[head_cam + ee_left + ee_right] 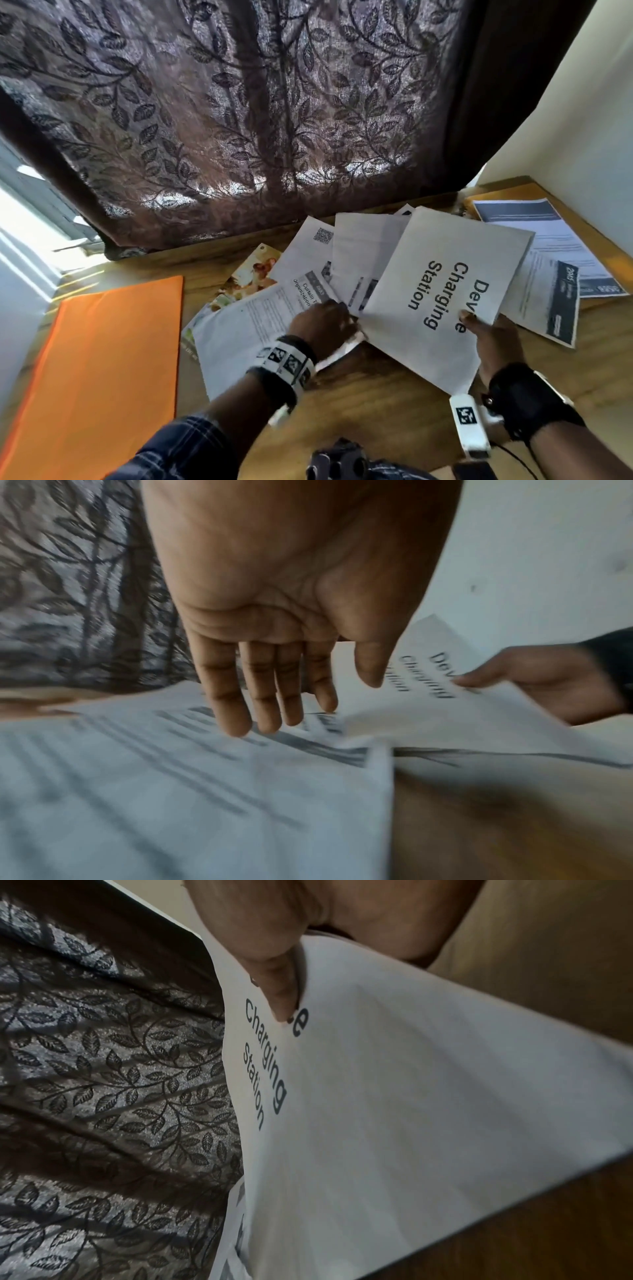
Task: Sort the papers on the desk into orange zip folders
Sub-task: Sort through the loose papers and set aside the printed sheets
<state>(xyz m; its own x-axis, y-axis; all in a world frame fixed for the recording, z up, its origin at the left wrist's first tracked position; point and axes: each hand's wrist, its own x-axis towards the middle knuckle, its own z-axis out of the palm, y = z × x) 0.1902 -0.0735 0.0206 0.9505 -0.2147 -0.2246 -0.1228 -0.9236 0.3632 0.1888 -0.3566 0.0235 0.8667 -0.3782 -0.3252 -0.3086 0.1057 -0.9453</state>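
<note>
- Two hands over the wooden surface: the right hand pinches a white sheet reading "Device Charging Station", thumb on the print.
- The left hand, fingers straight and spread, presses a text page just left of that sheet.
- Beyond the hands lie about five more fanned papers; one shows a QR code.
- One orange zip folder lies far left of the left hand; an orange edge shows beyond the right.
- A leaf-patterned curtain hangs behind.
</note>
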